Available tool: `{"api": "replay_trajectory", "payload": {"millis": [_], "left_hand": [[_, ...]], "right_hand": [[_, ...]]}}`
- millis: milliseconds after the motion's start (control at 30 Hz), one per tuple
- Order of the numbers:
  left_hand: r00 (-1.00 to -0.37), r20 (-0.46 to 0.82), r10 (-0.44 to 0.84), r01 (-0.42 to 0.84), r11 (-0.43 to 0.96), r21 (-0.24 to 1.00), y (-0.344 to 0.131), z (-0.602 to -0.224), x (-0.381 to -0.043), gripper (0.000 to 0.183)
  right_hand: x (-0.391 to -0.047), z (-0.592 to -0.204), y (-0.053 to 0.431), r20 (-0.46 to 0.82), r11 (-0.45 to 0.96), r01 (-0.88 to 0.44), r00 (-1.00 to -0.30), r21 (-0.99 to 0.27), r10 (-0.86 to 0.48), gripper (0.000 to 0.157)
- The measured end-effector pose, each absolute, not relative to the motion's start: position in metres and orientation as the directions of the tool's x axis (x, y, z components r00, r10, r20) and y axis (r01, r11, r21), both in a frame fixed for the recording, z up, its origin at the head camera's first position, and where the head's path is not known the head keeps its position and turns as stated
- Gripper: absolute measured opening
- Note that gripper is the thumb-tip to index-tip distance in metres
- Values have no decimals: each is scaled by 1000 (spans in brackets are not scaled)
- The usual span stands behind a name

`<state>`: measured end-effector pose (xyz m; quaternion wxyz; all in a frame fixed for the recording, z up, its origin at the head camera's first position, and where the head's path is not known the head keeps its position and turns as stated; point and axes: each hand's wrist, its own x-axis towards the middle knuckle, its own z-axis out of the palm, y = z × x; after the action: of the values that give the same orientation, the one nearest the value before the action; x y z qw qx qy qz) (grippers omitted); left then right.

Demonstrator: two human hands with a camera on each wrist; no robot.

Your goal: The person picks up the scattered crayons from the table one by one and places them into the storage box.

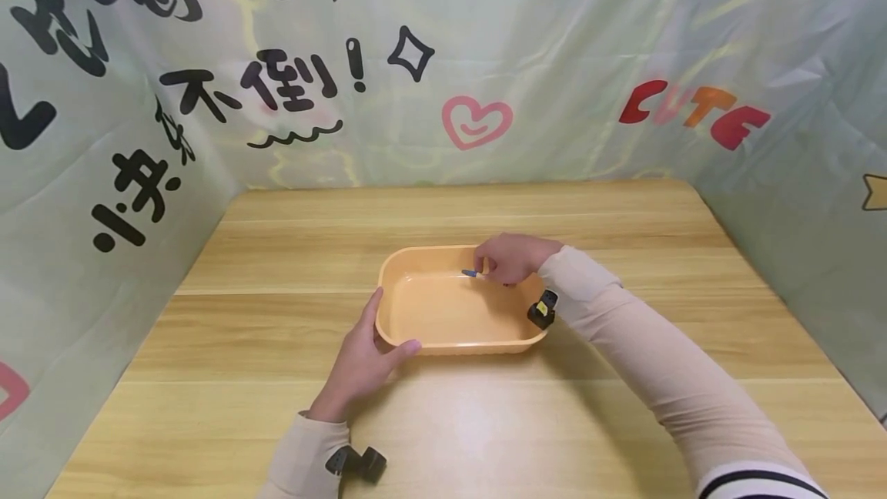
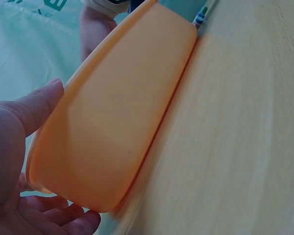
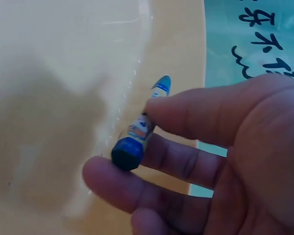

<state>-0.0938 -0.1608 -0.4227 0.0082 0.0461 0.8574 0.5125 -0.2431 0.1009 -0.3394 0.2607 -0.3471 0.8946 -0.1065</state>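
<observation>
An orange, shallow plastic tray [image 1: 443, 322] with rounded corners stands on the wooden table. My left hand [image 1: 363, 364] grips its near left corner, thumb on the front rim and fingers around the side. The left wrist view shows this left hand [image 2: 19, 147] close up against the tray's outer wall [image 2: 117, 107]. Over the far right part of the tray, my right hand [image 1: 511, 258] pinches a blue crayon [image 1: 469, 273]. In the right wrist view the crayon [image 3: 139, 128] has a patterned wrapper and a blunt dark end, held between thumb and fingers.
Pale printed cloth [image 1: 554, 37] walls rise behind the table and along both sides. Bare wood [image 1: 291, 252] of the tabletop surrounds the tray. Beyond the tray's end, a small blue and green object [image 2: 200, 18] shows in the left wrist view, its kind unclear.
</observation>
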Motion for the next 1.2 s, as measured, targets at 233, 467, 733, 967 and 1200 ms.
{"api": "replay_trajectory", "payload": {"millis": [233, 467, 733, 967, 1200], "left_hand": [[-996, 35, 84, 70, 463, 883, -160, -423, -94, 106], [-997, 19, 80, 55, 471, 881, -160, -422, -94, 108], [-996, 29, 85, 66, 468, 881, -160, -422, -94, 107], [-997, 11, 82, 48, 469, 882, -159, -421, -93, 108], [-996, 16, 84, 55, 485, 873, -159, -419, -92, 108]], "right_hand": [[-244, -344, 93, -394, 714, -622, -598, -322, -698, 13], [-243, -351, 86, -441, 736, -594, -593, -325, -674, 17], [-242, -357, 80, -399, 661, -697, -543, -277, -739, 16], [-243, -364, 79, -421, 682, -693, -559, -235, -714, 17], [-242, -364, 78, -421, 702, -676, -582, -226, -696, 18]]}}
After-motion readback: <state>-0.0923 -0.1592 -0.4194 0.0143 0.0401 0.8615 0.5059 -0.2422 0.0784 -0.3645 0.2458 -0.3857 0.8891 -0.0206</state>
